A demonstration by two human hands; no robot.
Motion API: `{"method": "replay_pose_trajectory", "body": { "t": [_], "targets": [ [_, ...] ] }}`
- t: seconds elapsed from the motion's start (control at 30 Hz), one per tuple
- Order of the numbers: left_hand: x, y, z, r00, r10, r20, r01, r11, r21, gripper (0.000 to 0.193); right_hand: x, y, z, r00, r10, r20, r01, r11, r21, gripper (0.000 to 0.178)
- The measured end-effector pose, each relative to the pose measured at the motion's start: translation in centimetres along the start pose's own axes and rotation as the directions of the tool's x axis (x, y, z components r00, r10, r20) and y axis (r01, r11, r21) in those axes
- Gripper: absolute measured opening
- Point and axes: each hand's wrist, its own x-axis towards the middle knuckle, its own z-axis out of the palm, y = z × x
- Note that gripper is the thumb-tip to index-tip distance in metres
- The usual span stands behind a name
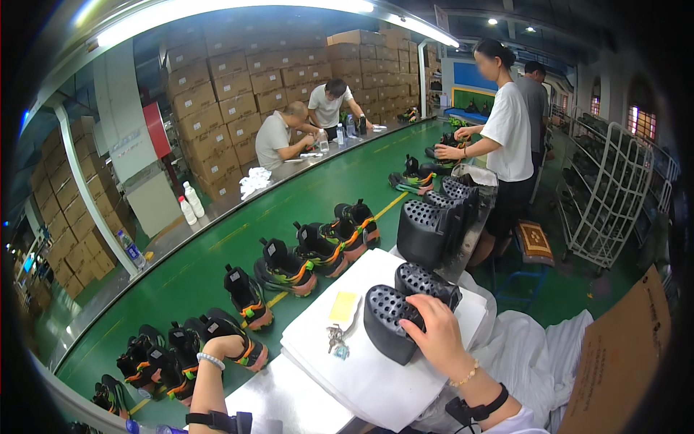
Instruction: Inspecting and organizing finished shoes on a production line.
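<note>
Black holed blocks point(386, 307), two on the white paper point(390, 398), the near one right at my right hand point(439, 334)!
Fingers spread over its right edge; gripping, I can't tell. Farther left, my left hand point(227, 346) meets sneakers point(246, 298) too crowded to count, its hold hidden. One key bunch point(337, 341) between.

Black block, dark matte, rounded toe-like form with round holes across the top point(390, 318), standing right of lower centre on a white sheet point(376, 394), near end tipped toward the bottom edge; the right hand point(436, 329) touches its right side. Sneaker, black upper with orange trim and pinkish sole point(253, 351), lies lower left of centre on the green belt point(238, 242), toe toward lower right, partly covered by the left hand point(228, 346), grip unclear.
</note>
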Motion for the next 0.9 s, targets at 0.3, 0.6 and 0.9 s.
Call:
{"method": "replay_pose_trajectory", "body": {
  "t": [0.3, 0.6, 0.9],
  "targets": [
    [-3.6, 4.3, -3.9, 0.953, 0.131, 0.272, -0.08, 0.979, -0.19, 0.032, 1.7, -0.2, -2.9, 0.886, 0.321, 0.336, -0.164, 0.893, -0.42, 0.045],
    [-10.3, 9.8, -1.9, 0.636, 0.006, -0.772, 0.082, 0.994, 0.076, 0.015, 4.2, -2.3, -4.5, 0.91, 0.248, 0.332, -0.055, 0.866, -0.496, 0.06],
    [-12.3, 6.4, 7.8, 0.449, -0.431, -0.783, -0.349, 0.722, -0.598, 0.068, 10.9, -15.4, 7.5, 0.749, -0.243, 0.616, 0.323, 0.946, -0.02, 0.053]
  ]
}}
